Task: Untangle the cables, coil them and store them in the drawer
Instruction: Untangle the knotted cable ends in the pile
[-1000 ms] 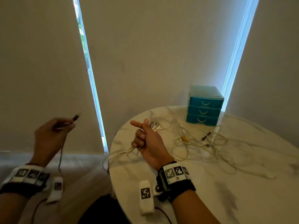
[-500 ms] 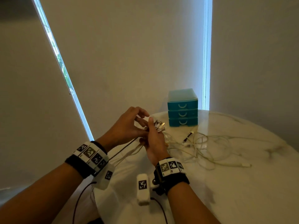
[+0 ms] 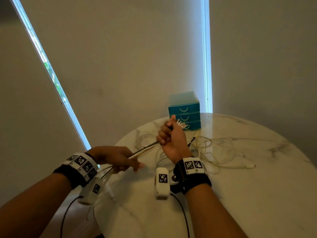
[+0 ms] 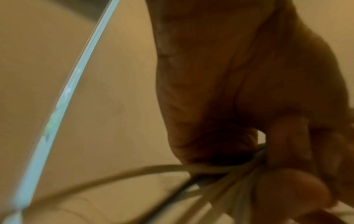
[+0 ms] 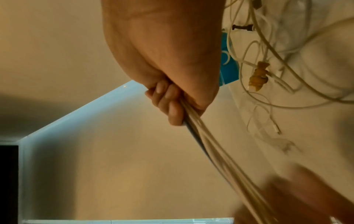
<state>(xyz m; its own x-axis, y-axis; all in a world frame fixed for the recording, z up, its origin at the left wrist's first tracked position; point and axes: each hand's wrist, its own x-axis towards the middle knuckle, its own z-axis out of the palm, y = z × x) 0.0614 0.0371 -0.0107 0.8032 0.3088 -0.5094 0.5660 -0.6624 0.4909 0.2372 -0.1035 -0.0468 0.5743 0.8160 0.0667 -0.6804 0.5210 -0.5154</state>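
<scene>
- Head view: right hand (image 3: 171, 140) fisted round a bundle of cables (image 3: 147, 148), plug ends (image 3: 181, 125) sticking out the top of the fist, right in front of the teal drawer unit (image 3: 184, 110).
- Bundle runs taut from the fist, away from the drawer unit, to the left hand (image 3: 118, 158), whose fingers are curled round it; strands hang off the table edge beyond that hand.
- Loose tangle of white cables (image 3: 214, 152) on the marble table (image 3: 240, 194), just in front of the drawer unit; all three drawers shut.
- Left wrist view: blurred; left hand (image 4: 249, 91) pinching several pale strands plus one dark strand (image 4: 220, 178) between thumb and fingers.
- Right wrist view: right hand (image 5: 162, 60) clenched on the bundle (image 5: 210, 144), one dark cable among white ones; fingers (image 5: 168, 100) wrapped tight.
- Same view: yellow connector (image 5: 257, 75) and a black plug (image 5: 242, 27) in the tangle beside the drawer unit (image 5: 228, 66).
</scene>
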